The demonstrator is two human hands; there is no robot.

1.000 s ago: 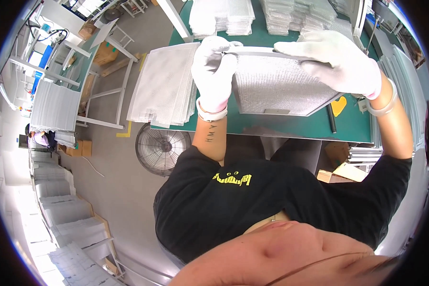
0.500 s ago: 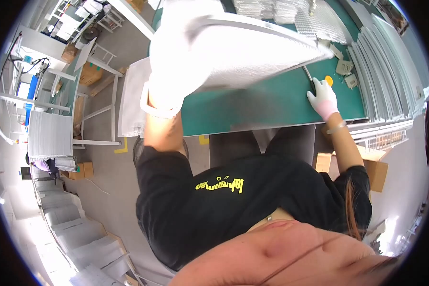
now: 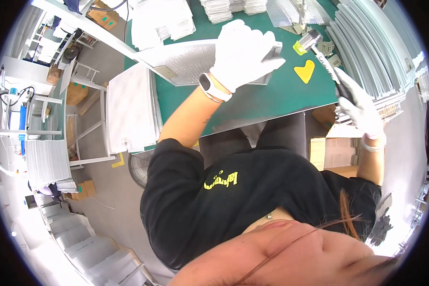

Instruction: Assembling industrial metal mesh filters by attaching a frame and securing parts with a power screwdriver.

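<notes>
My left hand [image 3: 240, 57], in a white glove, is closed over the right end of a flat, thin-framed panel [image 3: 188, 59] with a silvery, textured face. The panel lies on the green tabletop, and the hand hides part of it. In my gloved right hand [image 3: 364, 112] is a hammer [image 3: 325, 62], gripped by its black handle. Its metal head is raised beyond the table's front edge side, pointing away from me. Between the two hands lies a flat yellow piece [image 3: 305, 71] with a notched edge. A small yellow-green piece [image 3: 299, 47] shows beside the hammer head.
Many pale sheets stand in a row [image 3: 367, 47] on the right. A white stack [image 3: 131, 109] is left of the table [image 3: 252, 107]. Bubble-textured packs [image 3: 217, 10] and white sheets [image 3: 162, 21] sit at the back. A floor fan [image 3: 139, 169] and cardboard box [image 3: 341, 148] are below.
The panel has come down from a raised, tilted position onto the table, with my left hand now over its right end. My right hand has picked up the hammer and drawn back toward me.
</notes>
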